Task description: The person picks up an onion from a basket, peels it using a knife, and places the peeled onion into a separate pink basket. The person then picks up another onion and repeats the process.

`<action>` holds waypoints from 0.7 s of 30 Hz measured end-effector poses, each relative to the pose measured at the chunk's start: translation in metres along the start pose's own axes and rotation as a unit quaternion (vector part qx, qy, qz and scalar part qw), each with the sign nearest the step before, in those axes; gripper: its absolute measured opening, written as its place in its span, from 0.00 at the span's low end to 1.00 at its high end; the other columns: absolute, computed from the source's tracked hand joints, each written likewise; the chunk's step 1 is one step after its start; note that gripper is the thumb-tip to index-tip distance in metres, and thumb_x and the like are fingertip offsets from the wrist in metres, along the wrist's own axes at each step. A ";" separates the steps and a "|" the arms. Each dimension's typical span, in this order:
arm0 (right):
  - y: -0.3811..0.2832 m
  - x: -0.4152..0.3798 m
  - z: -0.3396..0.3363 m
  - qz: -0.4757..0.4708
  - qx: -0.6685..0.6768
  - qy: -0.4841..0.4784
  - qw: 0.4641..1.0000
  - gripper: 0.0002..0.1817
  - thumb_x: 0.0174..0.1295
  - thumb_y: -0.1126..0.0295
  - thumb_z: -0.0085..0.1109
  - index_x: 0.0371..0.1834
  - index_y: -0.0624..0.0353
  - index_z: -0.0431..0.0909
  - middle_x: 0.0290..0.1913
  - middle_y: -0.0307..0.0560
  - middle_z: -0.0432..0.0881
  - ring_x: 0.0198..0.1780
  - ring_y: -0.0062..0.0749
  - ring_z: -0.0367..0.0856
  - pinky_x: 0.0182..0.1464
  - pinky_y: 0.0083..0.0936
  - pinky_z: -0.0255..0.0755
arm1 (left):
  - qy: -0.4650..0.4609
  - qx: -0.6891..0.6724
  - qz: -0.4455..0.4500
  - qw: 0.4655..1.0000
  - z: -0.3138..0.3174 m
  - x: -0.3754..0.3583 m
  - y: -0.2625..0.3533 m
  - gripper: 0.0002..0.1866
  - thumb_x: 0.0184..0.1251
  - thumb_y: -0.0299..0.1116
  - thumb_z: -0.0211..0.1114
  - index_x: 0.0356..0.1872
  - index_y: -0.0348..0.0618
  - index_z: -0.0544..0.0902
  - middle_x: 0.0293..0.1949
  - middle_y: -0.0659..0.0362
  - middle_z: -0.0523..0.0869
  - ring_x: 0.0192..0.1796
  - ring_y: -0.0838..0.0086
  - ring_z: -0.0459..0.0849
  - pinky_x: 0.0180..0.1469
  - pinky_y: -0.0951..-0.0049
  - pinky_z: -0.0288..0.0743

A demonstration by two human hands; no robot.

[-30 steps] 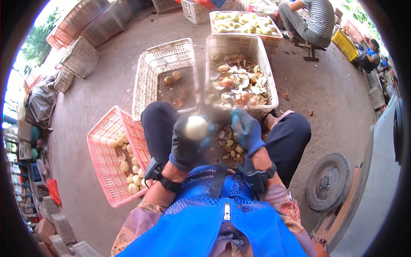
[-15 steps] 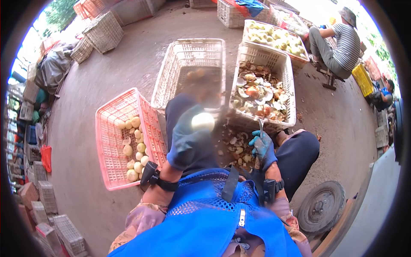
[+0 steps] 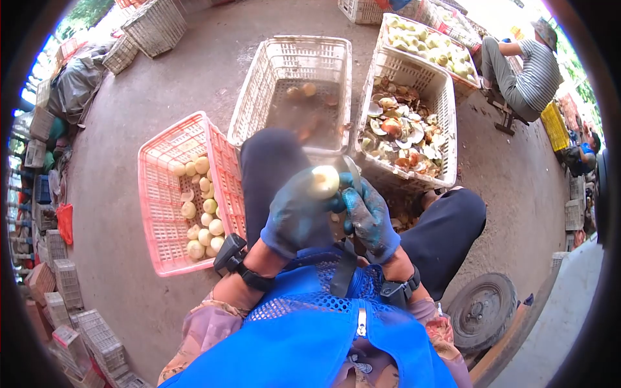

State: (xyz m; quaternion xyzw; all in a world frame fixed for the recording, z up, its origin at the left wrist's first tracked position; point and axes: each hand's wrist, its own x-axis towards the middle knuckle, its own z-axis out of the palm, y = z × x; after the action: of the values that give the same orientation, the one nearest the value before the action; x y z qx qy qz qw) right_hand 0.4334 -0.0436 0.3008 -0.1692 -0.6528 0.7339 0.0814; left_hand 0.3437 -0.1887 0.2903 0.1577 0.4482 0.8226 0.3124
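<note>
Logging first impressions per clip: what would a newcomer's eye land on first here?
Centre frame, the gloved left hand holds a pale peeled fruit, the right hand close against it. To the left sits a pink crate of similar fruit; ahead, a white crate heaped with peelings.

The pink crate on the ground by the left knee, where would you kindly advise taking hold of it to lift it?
Probably grip the pink crate by its top rim at the two short ends, coming from above: the rim stands bare, while the peeled fruit covers the floor.
</note>
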 end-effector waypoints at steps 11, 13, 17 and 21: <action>0.058 0.004 -0.044 -0.033 -0.356 0.024 0.934 0.20 0.66 0.73 0.49 0.62 0.55 0.73 0.45 0.57 0.84 0.45 0.51 0.84 0.47 0.44 0.76 | 0.051 -0.225 -0.126 0.965 -0.021 0.023 -0.046 0.19 0.77 0.34 0.57 0.63 0.34 0.76 0.58 0.47 0.83 0.56 0.59 0.84 0.59 0.60 0.81; 0.063 0.005 -0.055 -0.025 -0.473 0.053 0.879 0.13 0.65 0.72 0.52 0.53 0.56 0.73 0.42 0.64 0.82 0.47 0.62 0.81 0.46 0.49 0.75 | 0.061 -0.297 -0.159 0.940 -0.025 0.029 -0.049 0.20 0.75 0.35 0.61 0.62 0.37 0.77 0.58 0.48 0.83 0.54 0.60 0.85 0.54 0.61 0.83; 0.061 0.016 -0.071 0.032 -0.507 0.130 0.852 0.13 0.66 0.69 0.55 0.53 0.57 0.72 0.43 0.62 0.84 0.46 0.63 0.83 0.45 0.51 0.76 | 0.046 -0.286 -0.192 0.938 -0.028 0.029 -0.047 0.22 0.76 0.40 0.59 0.64 0.40 0.75 0.59 0.50 0.82 0.55 0.57 0.85 0.47 0.59 0.84; 0.077 0.054 -0.083 0.132 -0.615 0.145 0.764 0.13 0.68 0.64 0.54 0.48 0.60 0.70 0.37 0.67 0.85 0.40 0.64 0.85 0.43 0.51 0.78 | 0.077 -0.270 -0.223 0.934 -0.021 0.033 -0.047 0.24 0.76 0.44 0.58 0.67 0.43 0.73 0.57 0.51 0.83 0.52 0.56 0.86 0.37 0.67 0.82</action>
State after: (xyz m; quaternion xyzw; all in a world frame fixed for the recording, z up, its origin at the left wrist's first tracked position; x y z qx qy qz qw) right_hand 0.4206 0.0411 0.2094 -0.3716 -0.9158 0.1456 -0.0443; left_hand 0.3250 -0.1608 0.2386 -0.0999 0.2559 0.8314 0.4829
